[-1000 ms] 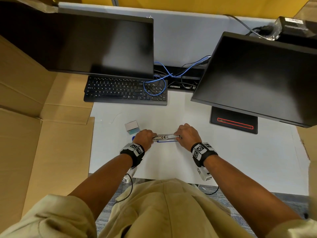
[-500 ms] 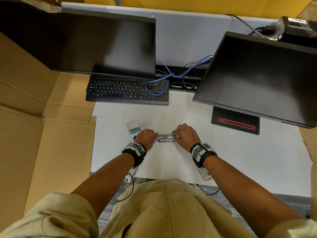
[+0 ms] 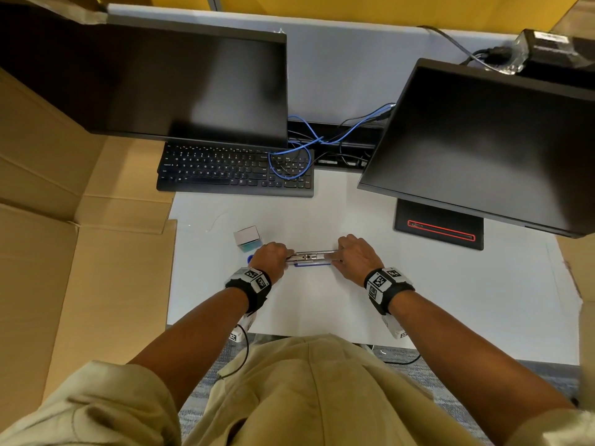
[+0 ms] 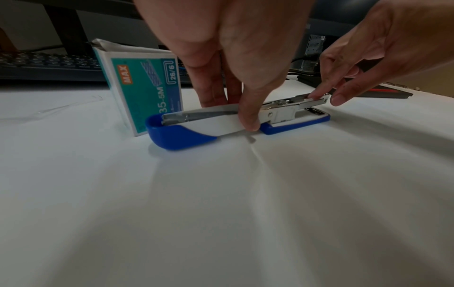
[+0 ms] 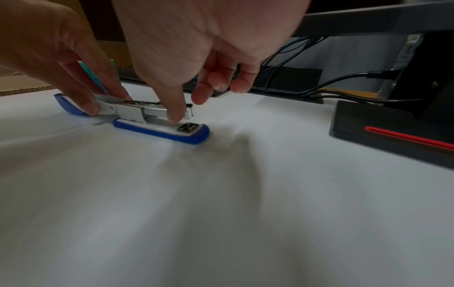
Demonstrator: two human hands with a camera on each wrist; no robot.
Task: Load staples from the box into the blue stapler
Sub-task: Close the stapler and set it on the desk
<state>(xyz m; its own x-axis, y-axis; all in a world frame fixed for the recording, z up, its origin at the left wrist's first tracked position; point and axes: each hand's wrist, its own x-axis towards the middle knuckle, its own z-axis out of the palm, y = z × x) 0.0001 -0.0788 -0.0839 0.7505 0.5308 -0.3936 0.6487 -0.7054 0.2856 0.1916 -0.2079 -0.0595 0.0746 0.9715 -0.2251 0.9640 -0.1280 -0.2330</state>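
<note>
The blue and white stapler lies opened flat on the white desk, its cover folded back to the left. My left hand pinches the white cover near the hinge, thumb in front and fingers behind. My right hand pinches the front end of the metal magazine above the blue base, thumb on the near side. The teal and white staple box stands just behind the stapler's left end, top flap open. Whether staples lie in the magazine I cannot tell.
A black keyboard with a blue cable looped over it lies behind, under the left monitor. The right monitor's black stand with a red stripe sits right of my hands. Cardboard sheets flank the desk's left.
</note>
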